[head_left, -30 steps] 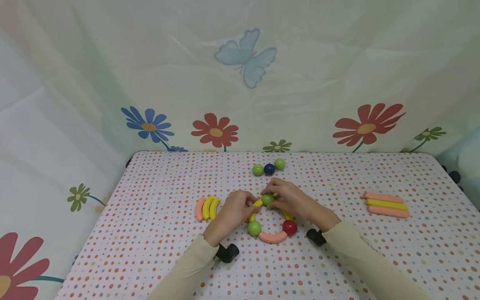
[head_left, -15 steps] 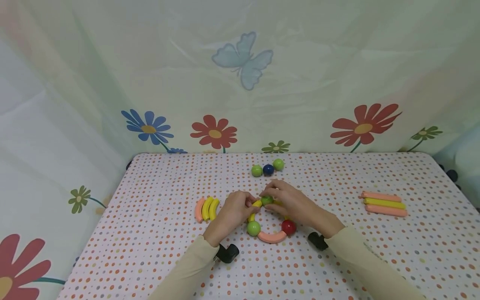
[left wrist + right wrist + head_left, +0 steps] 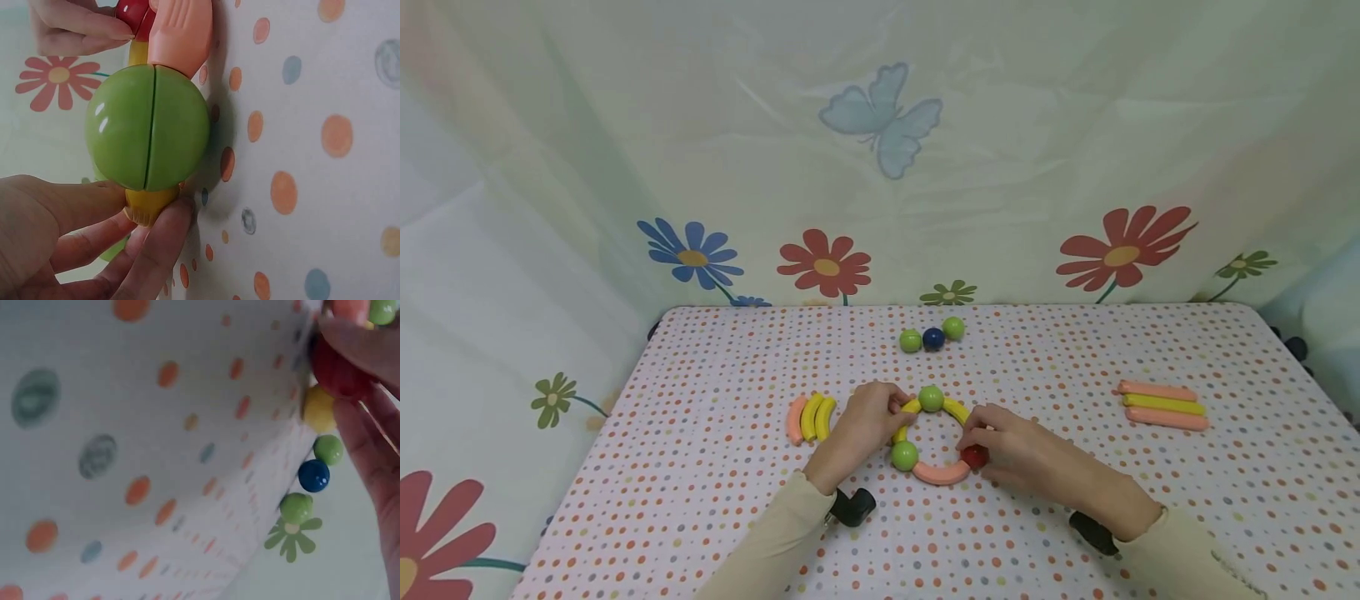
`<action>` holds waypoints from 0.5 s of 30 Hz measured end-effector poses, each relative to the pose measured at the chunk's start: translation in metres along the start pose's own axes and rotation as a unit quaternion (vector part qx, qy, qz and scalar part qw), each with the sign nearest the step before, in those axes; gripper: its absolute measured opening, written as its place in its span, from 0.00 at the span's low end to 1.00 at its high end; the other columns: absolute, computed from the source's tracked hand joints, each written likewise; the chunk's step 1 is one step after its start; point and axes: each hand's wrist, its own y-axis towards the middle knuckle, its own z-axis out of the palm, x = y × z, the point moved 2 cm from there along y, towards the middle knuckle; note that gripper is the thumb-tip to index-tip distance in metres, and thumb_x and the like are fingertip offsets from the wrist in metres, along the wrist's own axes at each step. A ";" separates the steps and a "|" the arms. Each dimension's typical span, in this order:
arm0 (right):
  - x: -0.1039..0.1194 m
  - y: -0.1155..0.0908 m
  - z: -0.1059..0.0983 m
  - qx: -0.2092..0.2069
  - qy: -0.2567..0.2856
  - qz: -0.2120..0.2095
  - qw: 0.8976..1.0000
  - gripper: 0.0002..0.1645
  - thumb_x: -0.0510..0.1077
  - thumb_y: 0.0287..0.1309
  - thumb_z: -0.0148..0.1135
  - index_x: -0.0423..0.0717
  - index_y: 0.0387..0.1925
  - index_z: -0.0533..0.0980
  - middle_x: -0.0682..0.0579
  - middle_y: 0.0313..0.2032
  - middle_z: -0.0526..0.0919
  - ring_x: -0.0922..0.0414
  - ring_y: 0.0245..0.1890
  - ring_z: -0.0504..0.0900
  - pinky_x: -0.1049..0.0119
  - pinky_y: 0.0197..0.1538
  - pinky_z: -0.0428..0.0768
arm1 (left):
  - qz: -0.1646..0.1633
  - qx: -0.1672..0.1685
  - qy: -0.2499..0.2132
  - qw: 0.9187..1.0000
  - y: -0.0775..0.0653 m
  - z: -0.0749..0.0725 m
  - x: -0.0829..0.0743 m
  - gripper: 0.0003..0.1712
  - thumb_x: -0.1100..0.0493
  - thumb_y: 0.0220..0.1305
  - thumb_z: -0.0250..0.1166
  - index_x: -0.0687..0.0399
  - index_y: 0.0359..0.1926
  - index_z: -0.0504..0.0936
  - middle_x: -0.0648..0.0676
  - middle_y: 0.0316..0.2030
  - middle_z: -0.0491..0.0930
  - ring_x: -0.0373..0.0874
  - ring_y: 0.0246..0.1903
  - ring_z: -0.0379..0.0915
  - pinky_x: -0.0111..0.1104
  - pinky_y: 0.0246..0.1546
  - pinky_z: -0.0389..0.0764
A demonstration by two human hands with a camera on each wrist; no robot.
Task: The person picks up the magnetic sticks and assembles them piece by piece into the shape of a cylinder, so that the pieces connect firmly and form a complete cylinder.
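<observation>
A ring of three balls and three curved rods lies on the table. My left hand (image 3: 861, 423) pinches the left yellow curved rod (image 3: 150, 203) between thumb and fingers, just beside the left green ball (image 3: 148, 128). At the ring's right, my right hand (image 3: 1026, 454) holds the red ball (image 3: 340, 370) between thumb and fingers. The far green ball (image 3: 931, 398) joins the left rod to the right yellow curved rod (image 3: 956, 409). A pink curved rod (image 3: 942, 473) links the left green ball and the red ball on the near side.
Behind the ring sit two green balls, one of them a loose green ball (image 3: 910, 340), with a blue ball (image 3: 933, 338) between them. Spare curved rods (image 3: 811, 417) lie left of my left hand. Straight rods (image 3: 1165, 404) lie at the right on the dotted table (image 3: 700, 492).
My right hand has left the far green ball and moved right and nearer, onto the red ball. My left hand has stayed on the left yellow curved rod.
</observation>
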 end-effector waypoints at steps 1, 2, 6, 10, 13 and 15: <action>-0.001 0.000 0.002 -0.006 -0.009 -0.004 1.000 0.20 0.30 0.51 0.80 0.50 0.43 0.85 0.55 0.47 0.77 0.60 0.45 0.80 0.67 0.42 0.84 | 0.000 0.000 -0.001 1.000 0.000 0.000 0.000 0.13 0.64 0.68 0.72 0.67 0.50 0.86 0.50 0.29 0.75 0.37 0.23 0.67 0.23 0.23 0.67; -0.001 0.000 0.004 -0.010 -0.018 -0.008 1.000 0.20 0.30 0.50 0.80 0.49 0.43 0.85 0.55 0.47 0.78 0.59 0.45 0.80 0.67 0.42 0.85 | -0.001 0.000 -0.002 1.000 0.000 0.000 0.000 0.13 0.64 0.68 0.72 0.66 0.50 0.86 0.50 0.29 0.75 0.37 0.23 0.67 0.23 0.23 0.67; -0.002 0.004 0.005 -0.007 -0.044 -0.024 0.999 0.19 0.30 0.49 0.82 0.47 0.41 0.85 0.54 0.46 0.79 0.58 0.44 0.81 0.66 0.42 0.85 | -0.002 -0.002 -0.007 1.000 0.000 0.000 0.001 0.13 0.64 0.68 0.72 0.66 0.50 0.86 0.50 0.29 0.75 0.37 0.23 0.66 0.24 0.22 0.66; 0.001 0.010 0.000 0.013 -0.029 -0.006 0.999 0.17 0.34 0.51 0.82 0.48 0.42 0.85 0.55 0.47 0.79 0.58 0.46 0.80 0.65 0.44 0.85 | -0.002 -0.003 -0.006 1.000 0.001 0.000 0.001 0.13 0.64 0.68 0.72 0.66 0.50 0.87 0.50 0.29 0.75 0.37 0.23 0.66 0.24 0.22 0.66; 0.011 0.019 -0.002 0.002 0.021 0.010 1.000 0.13 0.38 0.56 0.79 0.47 0.43 0.85 0.55 0.47 0.79 0.58 0.43 0.79 0.65 0.43 0.84 | -0.001 -0.001 -0.003 1.000 0.001 -0.001 0.001 0.12 0.64 0.68 0.72 0.66 0.50 0.87 0.50 0.29 0.75 0.37 0.23 0.66 0.23 0.22 0.66; 0.021 0.029 0.001 -0.007 0.057 0.015 0.998 0.11 0.40 0.61 0.77 0.45 0.45 0.85 0.54 0.47 0.79 0.59 0.41 0.79 0.66 0.42 0.83 | -0.003 0.000 0.000 1.000 0.002 -0.001 0.002 0.12 0.64 0.68 0.73 0.66 0.49 0.87 0.50 0.29 0.76 0.37 0.23 0.67 0.23 0.22 0.67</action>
